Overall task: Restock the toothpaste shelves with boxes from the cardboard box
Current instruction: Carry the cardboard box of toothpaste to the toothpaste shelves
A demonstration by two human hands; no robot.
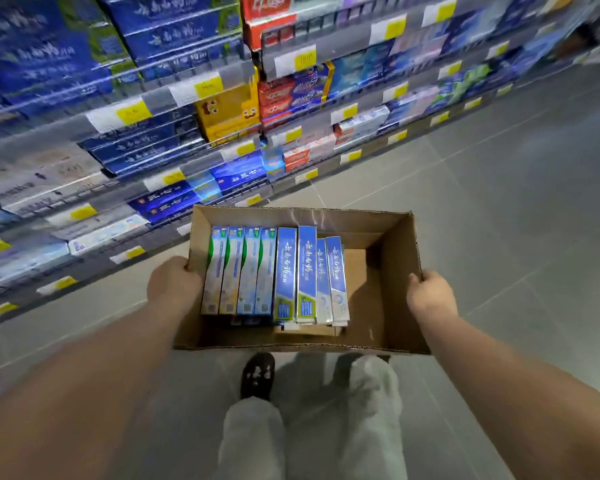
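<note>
I hold an open brown cardboard box (392, 237) in front of me, above the floor. My left hand (174, 284) grips its left wall and my right hand (430, 294) grips its right wall. Inside, several toothpaste boxes (274, 271) stand side by side in the left part: light blue ones with green marks on the left, darker blue ones with white script on the right. The box's right part shows bare cardboard. The toothpaste shelves (160, 98) rise on my left, stocked with blue, yellow, red and white boxes behind clear rails with yellow price tags.
Grey tiled floor (499, 202) stretches ahead and to the right along the aisle. My legs in light trousers and a dark shoe (257, 375) show below the box. The lowest shelf edge (59, 282) runs close to my left arm.
</note>
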